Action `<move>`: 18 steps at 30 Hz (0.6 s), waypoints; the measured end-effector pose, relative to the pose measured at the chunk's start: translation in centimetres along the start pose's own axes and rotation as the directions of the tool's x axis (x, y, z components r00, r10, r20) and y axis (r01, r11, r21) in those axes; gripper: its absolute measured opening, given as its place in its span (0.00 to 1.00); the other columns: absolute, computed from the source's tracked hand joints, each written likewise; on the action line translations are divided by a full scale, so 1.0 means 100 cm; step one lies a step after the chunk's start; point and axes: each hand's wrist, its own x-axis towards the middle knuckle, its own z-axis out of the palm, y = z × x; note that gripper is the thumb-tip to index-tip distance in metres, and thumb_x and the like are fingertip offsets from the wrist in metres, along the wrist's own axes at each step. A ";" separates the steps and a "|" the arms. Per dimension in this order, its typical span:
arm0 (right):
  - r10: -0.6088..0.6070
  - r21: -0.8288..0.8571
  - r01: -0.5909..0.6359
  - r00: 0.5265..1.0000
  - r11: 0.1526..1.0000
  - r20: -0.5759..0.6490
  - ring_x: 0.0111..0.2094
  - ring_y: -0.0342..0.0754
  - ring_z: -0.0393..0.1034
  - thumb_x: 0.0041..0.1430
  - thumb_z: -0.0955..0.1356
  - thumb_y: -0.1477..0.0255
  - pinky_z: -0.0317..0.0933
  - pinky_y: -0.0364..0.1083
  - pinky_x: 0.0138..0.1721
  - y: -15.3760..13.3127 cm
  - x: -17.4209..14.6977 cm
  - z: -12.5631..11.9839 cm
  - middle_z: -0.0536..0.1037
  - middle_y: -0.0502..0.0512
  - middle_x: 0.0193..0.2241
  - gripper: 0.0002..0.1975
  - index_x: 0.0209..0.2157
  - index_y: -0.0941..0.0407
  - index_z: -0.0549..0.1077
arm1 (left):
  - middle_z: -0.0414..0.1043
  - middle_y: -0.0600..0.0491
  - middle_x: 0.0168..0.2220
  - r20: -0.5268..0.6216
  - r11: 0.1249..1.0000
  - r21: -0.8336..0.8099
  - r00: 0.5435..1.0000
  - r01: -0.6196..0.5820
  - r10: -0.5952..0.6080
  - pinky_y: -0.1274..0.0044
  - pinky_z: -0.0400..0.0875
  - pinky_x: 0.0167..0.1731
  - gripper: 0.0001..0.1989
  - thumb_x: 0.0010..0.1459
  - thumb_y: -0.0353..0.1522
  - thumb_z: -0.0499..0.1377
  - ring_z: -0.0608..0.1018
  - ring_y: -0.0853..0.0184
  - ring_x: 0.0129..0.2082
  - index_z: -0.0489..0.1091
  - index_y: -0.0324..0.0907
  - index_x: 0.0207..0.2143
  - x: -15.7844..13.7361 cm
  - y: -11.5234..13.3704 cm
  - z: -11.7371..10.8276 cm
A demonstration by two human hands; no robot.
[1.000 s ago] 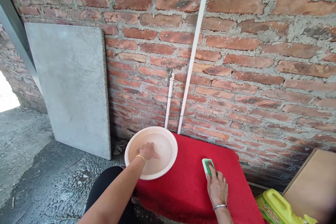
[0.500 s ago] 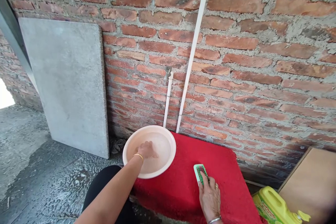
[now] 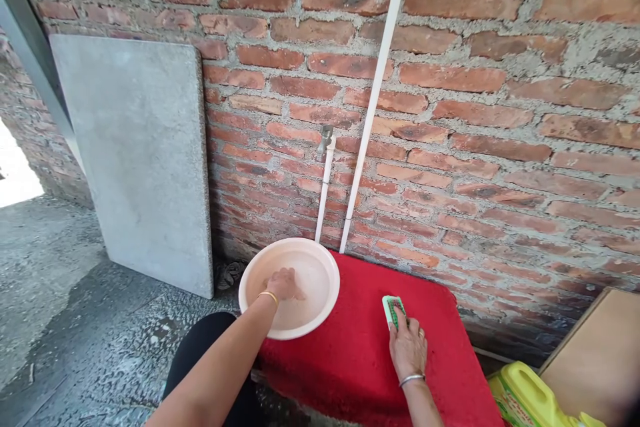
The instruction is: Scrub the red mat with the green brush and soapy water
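My left hand is in a pale pink basin of cloudy water. Its fingers dip below the surface, so whether they hold anything is hidden. A gold bracelet circles that wrist. On the right, my right hand grips a small green and white scrub brush, with a fingertip over its green, dark-flecked face. The brush rests on a red cloth that covers a low surface and hangs over its front edge. The basin stands on the left end of this cloth.
Behind the cloth rises a brick wall with white pipes and a small tap. A grey slab leans at left above wet floor. A yellow jug and a tan board stand at right.
My right hand and the brush have slid farther back on the red cloth, toward the wall. My left hand stays in the basin. The whole view has shifted slightly.
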 end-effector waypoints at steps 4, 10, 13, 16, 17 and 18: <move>-0.095 0.033 0.095 0.995 0.995 -0.010 0.40 0.53 0.70 0.68 0.58 0.68 0.63 0.50 0.43 -0.019 -0.027 0.004 0.73 0.60 0.41 0.21 0.58 0.49 0.71 | 0.63 0.38 0.61 -0.005 1.000 0.005 1.000 -0.013 0.013 0.51 0.64 0.53 0.41 0.37 0.47 0.70 0.66 0.41 0.61 0.66 0.44 0.54 0.002 -0.002 0.001; -0.274 0.097 0.273 0.962 0.957 -0.010 0.43 0.52 0.69 0.68 0.59 0.68 0.61 0.50 0.48 -0.059 -0.050 0.009 0.74 0.57 0.44 0.21 0.58 0.45 0.71 | 0.63 0.38 0.61 -0.006 1.000 -0.002 1.000 -0.013 0.013 0.51 0.63 0.54 0.41 0.37 0.47 0.70 0.65 0.41 0.61 0.65 0.43 0.54 0.005 -0.004 0.005; -0.290 0.089 0.286 0.957 0.954 0.031 0.44 0.51 0.69 0.69 0.58 0.68 0.60 0.49 0.48 -0.064 -0.035 0.004 0.74 0.57 0.45 0.21 0.59 0.45 0.70 | 0.63 0.39 0.61 -0.010 1.000 0.012 1.000 -0.011 0.011 0.50 0.62 0.54 0.40 0.39 0.47 0.68 0.65 0.42 0.61 0.65 0.43 0.55 0.006 -0.004 0.006; -0.214 0.058 0.210 0.975 0.976 0.067 0.45 0.52 0.69 0.69 0.58 0.68 0.60 0.49 0.47 -0.057 -0.010 -0.002 0.74 0.58 0.46 0.22 0.60 0.46 0.69 | 0.63 0.39 0.61 -0.021 1.000 0.015 1.000 -0.006 0.006 0.51 0.63 0.54 0.40 0.39 0.47 0.68 0.64 0.42 0.61 0.65 0.44 0.55 0.007 -0.004 0.007; -0.179 0.046 0.176 0.981 0.983 0.072 0.45 0.52 0.69 0.69 0.58 0.68 0.60 0.49 0.46 -0.053 -0.002 -0.004 0.73 0.59 0.46 0.22 0.60 0.47 0.69 | 0.63 0.39 0.61 -0.024 1.000 0.011 1.000 -0.004 0.005 0.51 0.63 0.54 0.40 0.39 0.46 0.69 0.65 0.41 0.61 0.66 0.44 0.55 0.007 -0.004 0.007; -0.148 0.036 0.145 0.986 0.989 0.074 0.45 0.52 0.69 0.68 0.58 0.68 0.60 0.49 0.45 -0.050 0.004 -0.005 0.73 0.59 0.46 0.22 0.61 0.47 0.68 | 0.64 0.39 0.61 -0.026 1.000 0.008 1.000 -0.003 0.003 0.51 0.63 0.54 0.39 0.39 0.46 0.69 0.65 0.41 0.61 0.66 0.45 0.54 0.008 -0.004 0.008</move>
